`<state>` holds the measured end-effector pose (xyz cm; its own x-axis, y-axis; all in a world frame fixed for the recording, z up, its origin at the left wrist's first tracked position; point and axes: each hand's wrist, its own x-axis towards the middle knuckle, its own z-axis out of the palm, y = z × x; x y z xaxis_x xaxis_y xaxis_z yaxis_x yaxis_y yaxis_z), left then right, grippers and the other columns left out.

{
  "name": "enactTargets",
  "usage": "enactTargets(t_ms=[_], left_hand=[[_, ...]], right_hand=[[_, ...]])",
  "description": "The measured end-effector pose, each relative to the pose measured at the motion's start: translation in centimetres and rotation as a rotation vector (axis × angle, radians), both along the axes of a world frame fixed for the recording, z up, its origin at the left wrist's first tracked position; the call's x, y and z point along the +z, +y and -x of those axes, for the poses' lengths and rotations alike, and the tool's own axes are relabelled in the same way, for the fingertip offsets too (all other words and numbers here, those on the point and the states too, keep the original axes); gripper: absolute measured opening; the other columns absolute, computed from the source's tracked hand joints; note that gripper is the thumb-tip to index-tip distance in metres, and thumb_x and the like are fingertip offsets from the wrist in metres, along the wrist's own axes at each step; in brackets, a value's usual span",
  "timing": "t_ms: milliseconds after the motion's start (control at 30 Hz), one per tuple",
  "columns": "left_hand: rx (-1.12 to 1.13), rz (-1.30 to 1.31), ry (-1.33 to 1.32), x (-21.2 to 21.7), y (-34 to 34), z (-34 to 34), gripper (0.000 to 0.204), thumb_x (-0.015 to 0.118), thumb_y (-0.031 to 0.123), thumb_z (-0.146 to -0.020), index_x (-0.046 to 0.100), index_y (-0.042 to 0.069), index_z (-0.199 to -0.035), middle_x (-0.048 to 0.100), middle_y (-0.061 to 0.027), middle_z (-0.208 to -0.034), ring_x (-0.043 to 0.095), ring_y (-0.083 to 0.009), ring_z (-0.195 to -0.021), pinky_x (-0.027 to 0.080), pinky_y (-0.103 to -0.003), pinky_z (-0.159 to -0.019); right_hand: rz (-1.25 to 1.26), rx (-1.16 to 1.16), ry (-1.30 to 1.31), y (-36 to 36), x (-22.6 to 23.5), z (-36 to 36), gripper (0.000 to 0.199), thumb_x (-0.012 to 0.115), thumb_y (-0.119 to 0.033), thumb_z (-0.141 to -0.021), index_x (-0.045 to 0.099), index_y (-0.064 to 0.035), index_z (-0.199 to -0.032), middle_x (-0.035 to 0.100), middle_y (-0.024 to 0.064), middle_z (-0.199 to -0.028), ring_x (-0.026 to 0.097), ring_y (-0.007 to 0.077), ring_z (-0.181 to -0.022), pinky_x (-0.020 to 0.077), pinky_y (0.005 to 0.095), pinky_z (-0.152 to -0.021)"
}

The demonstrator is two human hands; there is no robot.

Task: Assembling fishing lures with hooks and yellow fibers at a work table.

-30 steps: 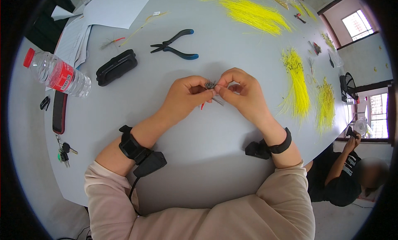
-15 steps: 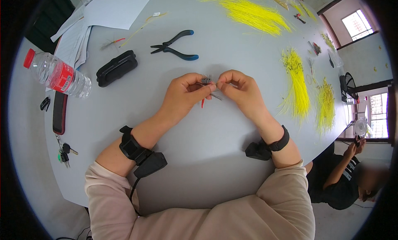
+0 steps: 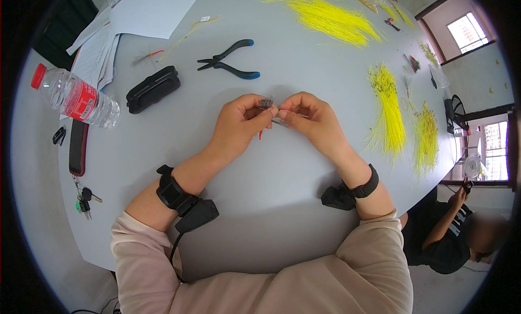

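Note:
Over the middle of the table, my left hand (image 3: 242, 118) pinches a small bundle of thin dark wires (image 3: 266, 103) between thumb and fingers. A red tip (image 3: 260, 134) pokes out below its thumb. Close against it, my right hand (image 3: 309, 116) is closed in a pinch on the thin strands that run out of the same bundle; its fingertips nearly meet the left ones. How the strands lie between the fingers is partly hidden. Beyond the hands lie pliers (image 3: 217, 62) with blue-black handles, jaws apart. A similar wire bundle (image 3: 145, 58) with a red end rests farther left.
On the left are a black case (image 3: 153, 90), a tilted water bottle (image 3: 76, 98), papers (image 3: 154, 14) and keys (image 3: 85, 200). Yellow strand bundles lie at the far side (image 3: 331, 18) and right (image 3: 388, 110). Another person (image 3: 445, 232) sits at the right.
My right fingertips have closed in on the left ones and now pinch the strands. The bundle and its red tip have shifted slightly left.

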<state>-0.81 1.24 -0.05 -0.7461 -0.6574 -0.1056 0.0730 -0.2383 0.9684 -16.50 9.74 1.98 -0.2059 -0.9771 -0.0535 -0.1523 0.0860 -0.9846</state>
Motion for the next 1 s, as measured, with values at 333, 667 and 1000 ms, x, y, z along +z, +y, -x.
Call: enactTargets(t_ms=[333, 667, 1000], left_hand=[[0.021, 0.010, 0.055, 0.0, -0.1, 0.0, 0.015, 0.059, 0.016, -0.086, 0.058, 0.002, -0.090, 0.060, -0.0017, -0.080, 0.053, -0.0074, -0.070, 0.043, -0.021, -0.063], [0.007, -0.034, -0.024, 0.1, -0.1, 0.3, 0.011, 0.056, 0.013, -0.086, 0.056, 0.002, -0.089, 0.057, -0.0021, -0.078, 0.051, -0.0072, -0.067, 0.042, -0.021, -0.060], [-0.023, -0.040, 0.017, -0.2, 0.0, 0.2, 0.010, 0.057, 0.012, -0.085, 0.056, 0.002, -0.089, 0.058, -0.0026, -0.078, 0.051, -0.0066, -0.066, 0.041, -0.019, -0.059]], right_hand=[[-0.096, 0.067, -0.073, 0.1, -0.6, -0.2, 0.010, 0.060, -0.008, -0.082, 0.059, 0.0013, -0.086, 0.060, 0.0011, -0.078, 0.053, 0.0061, -0.072, 0.0436, 0.0214, -0.066], [-0.058, -0.109, 0.393, -0.5, 3.0, 5.9, 0.011, 0.057, -0.010, -0.081, 0.062, -0.0009, -0.085, 0.061, 0.0029, -0.075, 0.055, 0.0099, -0.067, 0.0468, 0.0254, -0.064], [-0.017, -0.689, 0.395, -4.6, 6.3, 21.7, 0.014, 0.059, -0.015, -0.078, 0.064, -0.0021, -0.082, 0.062, 0.0033, -0.073, 0.059, 0.0113, -0.066, 0.0498, 0.0259, -0.061]])
